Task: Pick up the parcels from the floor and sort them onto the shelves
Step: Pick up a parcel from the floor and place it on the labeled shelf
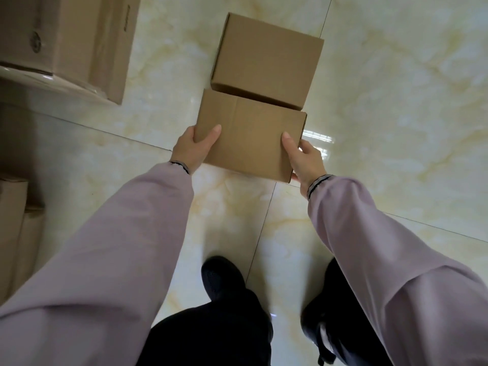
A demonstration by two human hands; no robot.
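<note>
Gripping near box point(250, 138) w/ both hands: left hand point(194, 149) and right hand point(303, 159) clamping opposite sides, thumbs on top. Looking lifted off floor point(396, 101), tbh hard to tell. Second box point(266, 62) waiting just behind. More boxes point(66, 40) at left. No shelves showing, so sorting prob barely starting.

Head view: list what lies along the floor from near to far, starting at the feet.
Black shoe → left hand and right hand, level with each other, gripping the near cardboard box → far cardboard box on the tiled floor.
</note>
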